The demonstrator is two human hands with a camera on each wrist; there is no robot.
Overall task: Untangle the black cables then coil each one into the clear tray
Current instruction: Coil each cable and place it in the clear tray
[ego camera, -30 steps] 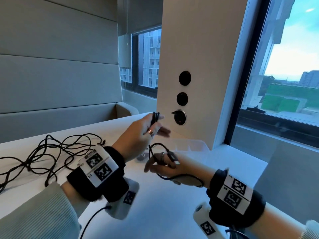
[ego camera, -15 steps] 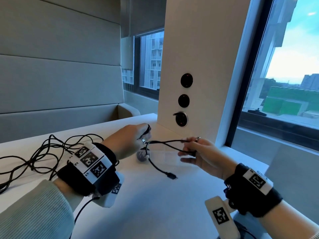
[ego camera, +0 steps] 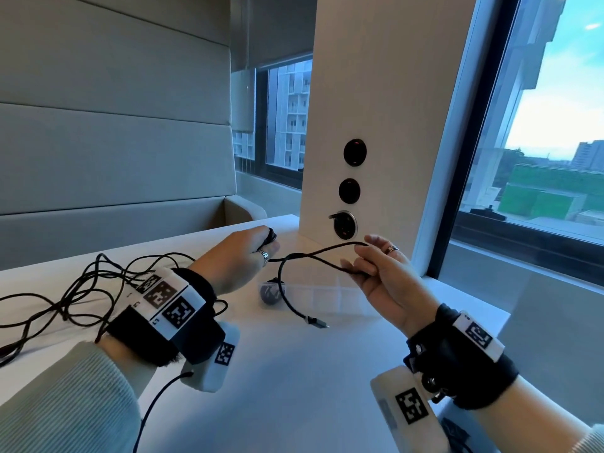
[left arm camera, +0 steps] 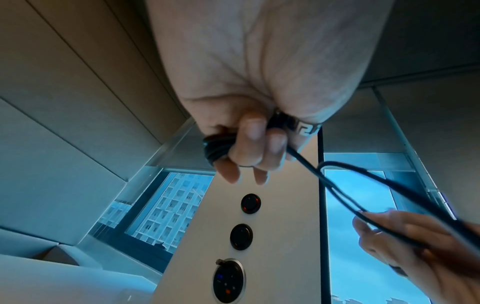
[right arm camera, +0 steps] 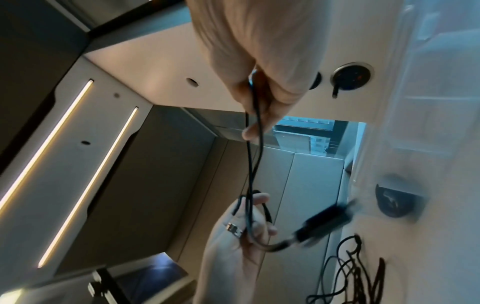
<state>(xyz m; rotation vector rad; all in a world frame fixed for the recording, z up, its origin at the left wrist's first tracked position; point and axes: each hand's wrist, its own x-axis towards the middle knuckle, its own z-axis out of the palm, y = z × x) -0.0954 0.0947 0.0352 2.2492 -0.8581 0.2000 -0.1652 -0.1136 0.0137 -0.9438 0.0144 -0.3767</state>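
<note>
My left hand [ego camera: 266,248] grips a small coil of black cable [ego camera: 270,237], its fingers curled round the turns [left arm camera: 218,150]. The same cable [ego camera: 313,256] runs right to my right hand [ego camera: 359,266], which pinches a doubled loop of it [right arm camera: 254,107]. The free end hangs down, its plug [ego camera: 316,322] just above the table. The clear tray [ego camera: 340,297] lies below and between the hands, holding one coiled black cable [ego camera: 273,294] in its left compartment. A tangle of black cables [ego camera: 81,289] lies on the table at the left.
A white pillar [ego camera: 376,125] with three round black sockets [ego camera: 345,225] stands right behind the tray. Windows are at the back and right. The white table [ego camera: 294,387] extends toward me; a padded bench wall is at the left.
My right hand has moved away to the right, drawing the cable out into a loop with the plug end hanging. My left hand has lowered with its coil.
</note>
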